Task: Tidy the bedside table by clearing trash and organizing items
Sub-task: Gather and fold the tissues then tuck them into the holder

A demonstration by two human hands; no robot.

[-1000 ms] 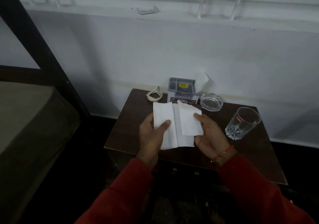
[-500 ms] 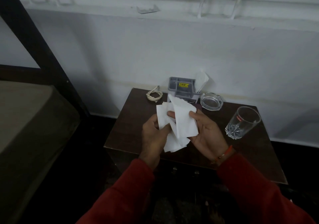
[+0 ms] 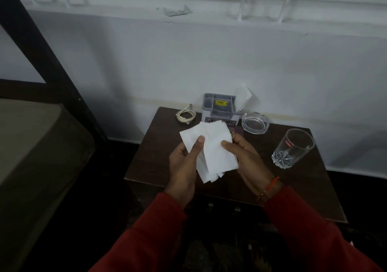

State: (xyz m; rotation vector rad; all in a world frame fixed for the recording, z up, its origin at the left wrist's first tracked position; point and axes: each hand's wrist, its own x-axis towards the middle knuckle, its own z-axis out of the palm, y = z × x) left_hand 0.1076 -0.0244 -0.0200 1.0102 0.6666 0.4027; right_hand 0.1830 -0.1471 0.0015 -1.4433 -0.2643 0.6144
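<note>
A white paper tissue [image 3: 211, 150], folded into a thick wad, is held above the dark wooden bedside table [image 3: 150, 158]. My left hand [image 3: 184, 167] grips its left side with the thumb on top. My right hand [image 3: 247, 158] holds its right edge, thumb pressing the front. Behind the tissue stands a grey plastic organizer [image 3: 218, 108] with a yellow label and a white tissue [image 3: 244, 99] sticking out of its right slot. A dark purple booklet [image 3: 300, 132] lies partly hidden under the tissue.
A coiled white cable [image 3: 185, 115] lies at the table's back left. A glass ashtray [image 3: 255, 122] sits right of the organizer, and a clear drinking glass [image 3: 293, 148] stands near the right edge. A bed [image 3: 35, 146] and dark frame post are to the left.
The tissue was spread wide between both hands, then folded over; now it is a compact folded wad held closer together, with my hands nearer each other.
</note>
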